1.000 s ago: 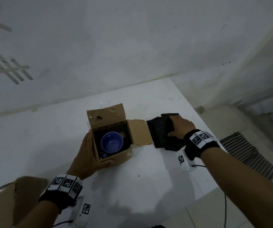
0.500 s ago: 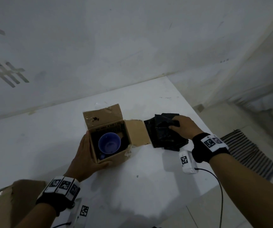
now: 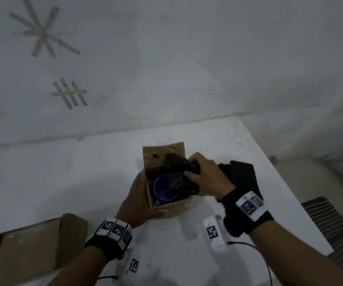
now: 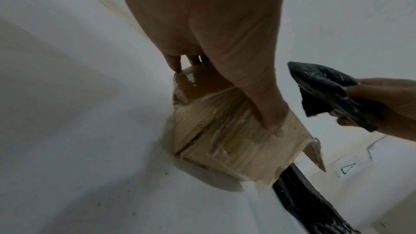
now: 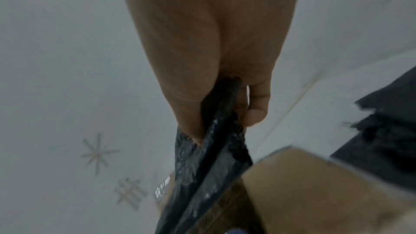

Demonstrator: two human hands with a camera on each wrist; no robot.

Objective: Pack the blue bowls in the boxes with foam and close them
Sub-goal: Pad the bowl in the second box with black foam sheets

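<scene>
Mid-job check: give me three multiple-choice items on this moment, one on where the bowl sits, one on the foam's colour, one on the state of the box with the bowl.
1. Where is the blue bowl?
A. In the open box
B. On the bare table
C. In the left hand

2. What colour is the foam piece that the right hand grips?
A. White
B. Black
C. Pink

3. What state is the box in?
A. Taped shut
B. Flattened
C. Flaps open, held steady by the left hand

Key: 1 A, the bowl shows inside the box walls. 2 B, the foam reads black in every view. 3 C, the back flap stands up.
</scene>
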